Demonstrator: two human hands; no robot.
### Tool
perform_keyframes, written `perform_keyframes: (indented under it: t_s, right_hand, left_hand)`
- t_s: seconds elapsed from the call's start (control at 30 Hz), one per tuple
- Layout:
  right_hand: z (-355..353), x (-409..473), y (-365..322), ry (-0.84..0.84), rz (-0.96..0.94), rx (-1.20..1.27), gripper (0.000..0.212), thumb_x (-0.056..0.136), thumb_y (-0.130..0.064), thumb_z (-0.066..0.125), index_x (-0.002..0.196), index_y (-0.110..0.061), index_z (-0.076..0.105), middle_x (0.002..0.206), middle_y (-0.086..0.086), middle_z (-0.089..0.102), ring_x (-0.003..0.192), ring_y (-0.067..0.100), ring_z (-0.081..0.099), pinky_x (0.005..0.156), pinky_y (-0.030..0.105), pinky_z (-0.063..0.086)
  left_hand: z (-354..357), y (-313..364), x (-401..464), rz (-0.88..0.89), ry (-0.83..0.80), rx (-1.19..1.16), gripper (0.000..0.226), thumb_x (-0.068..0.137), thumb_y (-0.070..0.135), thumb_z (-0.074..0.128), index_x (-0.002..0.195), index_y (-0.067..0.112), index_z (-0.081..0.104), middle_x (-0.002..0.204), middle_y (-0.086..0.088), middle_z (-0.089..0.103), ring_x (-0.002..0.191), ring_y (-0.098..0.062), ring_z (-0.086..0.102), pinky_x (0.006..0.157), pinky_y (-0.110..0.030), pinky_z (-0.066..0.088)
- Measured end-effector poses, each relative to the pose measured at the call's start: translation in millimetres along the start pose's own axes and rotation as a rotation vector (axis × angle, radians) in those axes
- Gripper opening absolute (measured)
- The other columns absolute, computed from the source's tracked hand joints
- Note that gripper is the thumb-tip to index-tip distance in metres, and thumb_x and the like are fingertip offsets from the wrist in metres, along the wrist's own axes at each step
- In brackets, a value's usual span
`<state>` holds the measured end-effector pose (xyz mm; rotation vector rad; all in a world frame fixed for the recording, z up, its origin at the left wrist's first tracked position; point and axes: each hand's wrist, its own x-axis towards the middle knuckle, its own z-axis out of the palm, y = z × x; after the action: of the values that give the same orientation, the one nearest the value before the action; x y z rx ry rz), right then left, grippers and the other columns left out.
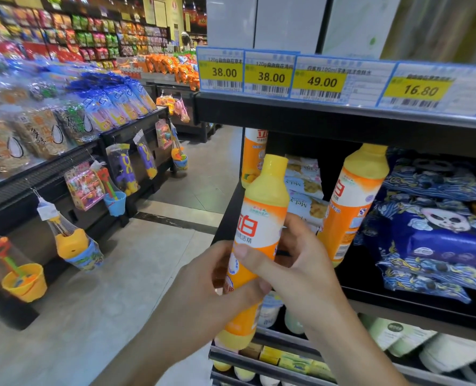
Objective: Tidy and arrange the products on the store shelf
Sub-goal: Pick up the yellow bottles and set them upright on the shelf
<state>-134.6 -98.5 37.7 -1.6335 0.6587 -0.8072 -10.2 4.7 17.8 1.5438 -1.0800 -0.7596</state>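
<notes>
I hold an orange and yellow detergent bottle (261, 218) upright in front of the shelf's left end. My left hand (211, 285) wraps its lower half from the left, and my right hand (289, 257) grips its middle from the right. A second bottle of the same kind (350, 201) leans on the black shelf (415, 305) just to the right. A third (253, 154) stands behind, partly hidden by the shelf post. Pale blue snack packs (305, 185) sit between the bottles.
Blue panda-print bags (437, 227) are piled on the right of the same shelf. Yellow price tags (320, 79) line the shelf edge above. Lower shelves hold small boxes and white packs (295, 360). Across the aisle, a display with snack bags and hanging toys (86, 185) stands on the left.
</notes>
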Motion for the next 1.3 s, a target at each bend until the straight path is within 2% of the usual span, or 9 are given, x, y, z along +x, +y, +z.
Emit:
perform_keyframes:
  t_s: [0.13, 0.3, 0.43, 0.57, 0.7, 0.83, 0.97, 1.13, 1.3]
  right_hand:
    - [-7.6, -1.1, -4.1, -0.099, -0.001, 0.050, 0.046, 0.077, -0.040, 0.083, 0.120, -0.036, 0.068, 0.114, -0.011, 0.076, 0.113, 0.009, 0.068, 0.102, 0.048, 0.053]
    - [-15.6, -4.7, -5.2, -0.106, -0.027, -0.050, 0.043, 0.086, -0.038, 0.082, 0.125, -0.039, 0.065, 0.118, -0.016, 0.073, 0.115, 0.006, 0.067, 0.100, 0.044, 0.055]
    - [-26.7, -14.8, 3.5, 0.285, -0.204, -0.234, 0.053, 0.080, -0.062, 0.072, 0.127, -0.045, 0.057, 0.123, -0.022, 0.065, 0.113, 0.005, 0.062, 0.091, 0.036, 0.056]
    - [-39.5, -18.3, 20.5, 0.643, -0.401, -0.314, 0.051, 0.087, -0.034, 0.078, 0.128, -0.038, 0.047, 0.128, -0.013, 0.048, 0.122, 0.015, 0.054, 0.097, 0.036, 0.051]
    - [-47.4, -8.6, 29.7, 0.702, -0.330, -0.372, 0.080, 0.090, -0.031, 0.076, 0.155, -0.029, 0.028, 0.153, -0.003, 0.034, 0.146, 0.015, 0.035, 0.117, 0.031, 0.037]
    - [-52.3, 8.7, 30.6, 0.610, -0.152, -0.328, 0.093, 0.093, -0.041, 0.073, 0.162, -0.033, 0.011, 0.164, -0.006, 0.028, 0.150, 0.009, 0.031, 0.117, 0.022, 0.034]
    - [-57.3, 29.4, 30.9, 0.580, -0.066, -0.313, 0.085, 0.093, -0.037, 0.073, 0.159, -0.033, 0.021, 0.145, -0.006, 0.055, 0.129, 0.014, 0.057, 0.102, 0.030, 0.046]
    - [-69.9, 37.7, 24.3, 0.511, -0.042, -0.413, 0.047, 0.094, -0.034, 0.072, 0.133, -0.037, 0.046, 0.111, -0.021, 0.063, 0.096, -0.015, 0.059, 0.073, 0.007, 0.042]
    - [-63.2, 14.0, 10.1, 0.504, 0.083, -0.342, 0.029, 0.089, -0.052, 0.073, 0.110, -0.049, 0.054, 0.096, -0.035, 0.065, 0.085, -0.009, 0.065, 0.078, 0.031, 0.054]
  left_hand:
    - [-12.6, 4.0, 7.8, -0.026, -0.178, -0.153, 0.044, 0.078, 0.047, 0.084, 0.119, 0.049, 0.070, 0.123, 0.008, 0.076, 0.115, -0.013, 0.072, 0.090, -0.026, 0.060]
    - [-6.0, 0.7, 12.0, 0.007, -0.149, -0.164, 0.045, 0.076, 0.043, 0.087, 0.119, 0.044, 0.072, 0.119, 0.004, 0.078, 0.110, -0.016, 0.074, 0.085, -0.023, 0.060]
    - [2.2, 1.7, 15.2, 0.022, -0.040, -0.146, 0.050, 0.065, 0.055, 0.088, 0.111, 0.054, 0.070, 0.114, 0.013, 0.078, 0.104, -0.008, 0.075, 0.077, -0.015, 0.058]
    - [8.1, 5.2, 22.1, -0.010, 0.030, -0.155, 0.048, 0.061, 0.061, 0.094, 0.102, 0.061, 0.069, 0.109, 0.018, 0.078, 0.100, -0.004, 0.076, 0.070, -0.013, 0.058]
    - [12.7, 8.2, 26.5, -0.023, 0.037, -0.171, 0.038, 0.061, 0.053, 0.086, 0.095, 0.063, 0.071, 0.105, 0.020, 0.079, 0.096, -0.002, 0.076, 0.066, -0.011, 0.057]
    - [16.0, 6.4, 28.5, -0.040, 0.048, -0.183, 0.050, 0.061, 0.053, 0.085, 0.108, 0.046, 0.071, 0.106, 0.019, 0.079, 0.097, -0.002, 0.076, 0.066, -0.011, 0.057]
    - [11.9, 4.1, 31.4, -0.047, 0.021, -0.195, 0.060, 0.065, 0.057, 0.092, 0.118, 0.041, 0.068, 0.109, 0.018, 0.078, 0.101, -0.003, 0.075, 0.068, -0.013, 0.058]
    - [-2.5, 0.5, 39.3, -0.053, -0.046, -0.208, 0.062, 0.064, 0.062, 0.092, 0.117, 0.040, 0.069, 0.107, 0.018, 0.079, 0.100, -0.002, 0.075, 0.069, -0.017, 0.058]
    - [-22.4, -4.9, 49.3, -0.056, -0.107, -0.192, 0.064, 0.056, 0.063, 0.079, 0.115, 0.041, 0.070, 0.104, 0.019, 0.079, 0.095, -0.002, 0.075, 0.076, -0.029, 0.057]
